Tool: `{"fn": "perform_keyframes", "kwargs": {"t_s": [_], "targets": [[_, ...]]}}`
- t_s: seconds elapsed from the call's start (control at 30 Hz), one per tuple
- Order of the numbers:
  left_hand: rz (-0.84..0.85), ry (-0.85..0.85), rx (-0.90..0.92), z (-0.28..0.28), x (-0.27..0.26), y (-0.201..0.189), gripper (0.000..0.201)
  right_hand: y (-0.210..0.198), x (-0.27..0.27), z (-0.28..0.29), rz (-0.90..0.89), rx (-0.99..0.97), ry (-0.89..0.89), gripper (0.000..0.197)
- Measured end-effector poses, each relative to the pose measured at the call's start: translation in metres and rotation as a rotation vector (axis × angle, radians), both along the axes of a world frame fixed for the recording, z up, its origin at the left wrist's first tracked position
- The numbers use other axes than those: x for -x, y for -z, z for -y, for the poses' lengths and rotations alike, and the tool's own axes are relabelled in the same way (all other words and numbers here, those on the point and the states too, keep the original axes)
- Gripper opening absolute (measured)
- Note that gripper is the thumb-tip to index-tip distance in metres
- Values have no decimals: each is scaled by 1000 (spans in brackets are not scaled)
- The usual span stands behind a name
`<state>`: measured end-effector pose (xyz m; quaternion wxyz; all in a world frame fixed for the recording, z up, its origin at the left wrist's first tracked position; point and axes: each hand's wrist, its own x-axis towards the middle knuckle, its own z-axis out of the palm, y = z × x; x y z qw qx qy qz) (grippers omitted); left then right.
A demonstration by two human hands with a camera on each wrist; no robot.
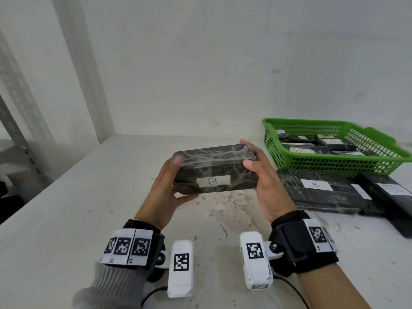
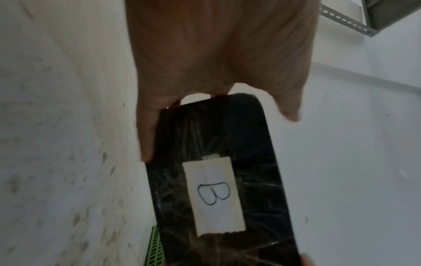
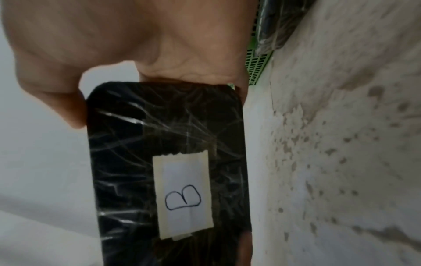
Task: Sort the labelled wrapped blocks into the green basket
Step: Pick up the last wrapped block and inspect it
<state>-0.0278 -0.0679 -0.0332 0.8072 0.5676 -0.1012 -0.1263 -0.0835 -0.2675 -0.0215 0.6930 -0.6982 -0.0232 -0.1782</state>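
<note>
Block (image 1: pixel 214 169), black w/ crinkly film, gripped by both hands.

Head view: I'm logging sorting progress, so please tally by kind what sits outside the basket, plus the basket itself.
Held block, between left hand and right hand: 1
Blocks lying on the table: at least 2, the B-labelled block and the rightmost block
Green basket: 1
Total: at least 4; a third table block may be hidden.
</note>
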Motion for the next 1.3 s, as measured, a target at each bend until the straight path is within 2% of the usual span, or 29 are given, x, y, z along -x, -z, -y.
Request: {"fn": "perform_keyframes", "kwargs": {"t_s": [0.07,0.13,0.2,0.4,0.53,0.57,0.7,0.73,0.8,0.87,0.93,1.0,1.1,1.2,1.3], "targets": [[53,-54,34,0,-1,0,34,-1,2,-2,-72,11,-60,68],[97,-72,50,-2,-3,2,35,-2,3,-4,-136,-7,-93,86],[138,-85,56,-2,-4,3,44,-2,3,-6,-161,-34,-82,92],[189,-49,33,-3,-4,4,62,-2,-1,-2,-132,-132,-28,61],[140,-64,62,-2,-6,7,43,-2,4,-3,-186,-72,-77,78],[132,-69,65,-2,-7,7,41,-4,6,-5,-205,-60,-98,74],[144,-49,65,0,-4,7,55,-5,4,-7,-184,-76,-19,25],[135,-39,66,1,-2,6,61,-5,3,-5,-175,-99,-5,22],[126,-26,58,3,-1,7,69,-7,3,-4,-176,-123,-6,24],[128,-41,54,4,-1,8,63,-9,6,-1,-179,-99,-7,31],[125,-58,56,4,-3,8,59,-11,8,0,-191,-57,-33,48],[143,-63,44,3,-3,8,66,-11,9,-2,-220,-38,-46,61],[160,-46,25,4,-1,8,72,-10,9,-8,-225,-69,34,29],[158,-37,-2,5,1,7,73,-9,7,-9,-241,-139,24,30],[187,-80,-18,6,1,7,51,-10,8,-9,-241,-124,17,32]]}}
